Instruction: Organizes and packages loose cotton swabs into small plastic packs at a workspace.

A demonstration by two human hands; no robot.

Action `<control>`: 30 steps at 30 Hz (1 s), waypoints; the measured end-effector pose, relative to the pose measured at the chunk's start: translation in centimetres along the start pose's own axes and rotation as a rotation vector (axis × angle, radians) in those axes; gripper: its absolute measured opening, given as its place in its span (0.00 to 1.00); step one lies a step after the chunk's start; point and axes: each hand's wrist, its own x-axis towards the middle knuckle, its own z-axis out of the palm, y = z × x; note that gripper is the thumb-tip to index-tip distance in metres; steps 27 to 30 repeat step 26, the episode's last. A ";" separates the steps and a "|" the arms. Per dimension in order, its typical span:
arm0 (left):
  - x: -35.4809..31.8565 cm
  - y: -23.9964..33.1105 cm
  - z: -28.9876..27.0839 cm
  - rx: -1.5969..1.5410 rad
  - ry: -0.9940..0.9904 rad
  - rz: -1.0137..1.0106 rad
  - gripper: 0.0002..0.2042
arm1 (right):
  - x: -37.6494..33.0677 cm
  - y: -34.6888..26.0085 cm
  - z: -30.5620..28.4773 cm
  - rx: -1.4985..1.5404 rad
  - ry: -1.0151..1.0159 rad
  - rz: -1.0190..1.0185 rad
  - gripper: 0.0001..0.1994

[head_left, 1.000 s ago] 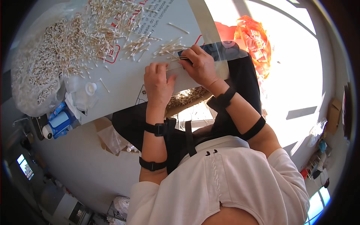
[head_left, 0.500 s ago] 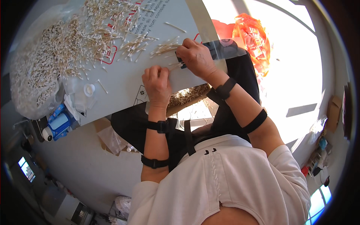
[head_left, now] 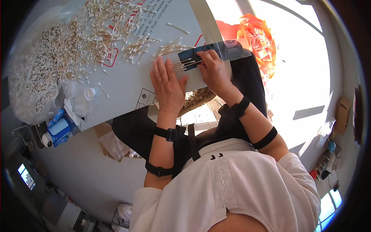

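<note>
Head view, upper centre: two hands. Left hand [head_left: 167, 86] lies flat, fingers spread, on the board [head_left: 127, 83]; earlier it was curled. Right hand [head_left: 214, 70] pinches one clear packet [head_left: 208, 52] over several cotton swabs [head_left: 184, 65].

Left hand [head_left: 167, 86] now flatter (seemingly).

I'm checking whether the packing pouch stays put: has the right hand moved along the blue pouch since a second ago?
Yes. The right hand has slid from the blue pouch's clear end toward its blue end, nearer the flat left hand.
</note>
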 end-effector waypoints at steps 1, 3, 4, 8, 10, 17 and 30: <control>-0.3 0.3 0.3 -0.001 0.000 0.003 0.35 | -0.2 0.1 0.1 0.002 -0.022 -0.002 0.19; -0.9 0.8 0.6 -0.168 0.056 -0.058 0.36 | 0.2 -0.7 0.4 -0.010 0.023 -0.065 0.18; -1.0 0.9 0.8 -0.166 0.056 -0.058 0.36 | 0.3 -1.0 0.5 -0.025 0.068 -0.129 0.18; -0.1 1.5 1.2 -0.740 0.267 -0.257 0.32 | 0.5 -0.8 0.7 -0.055 0.145 -0.139 0.18; 0.5 1.9 1.6 -0.917 0.316 -0.334 0.30 | 0.0 -0.8 1.0 -0.001 0.016 -0.072 0.18; 2.0 1.0 2.0 -0.736 0.400 -0.194 0.26 | 1.3 -0.8 1.7 0.120 0.047 -0.040 0.16; 4.0 -1.9 -0.3 -0.252 0.128 0.159 0.18 | 7.6 -0.5 0.7 0.014 -0.010 0.051 0.06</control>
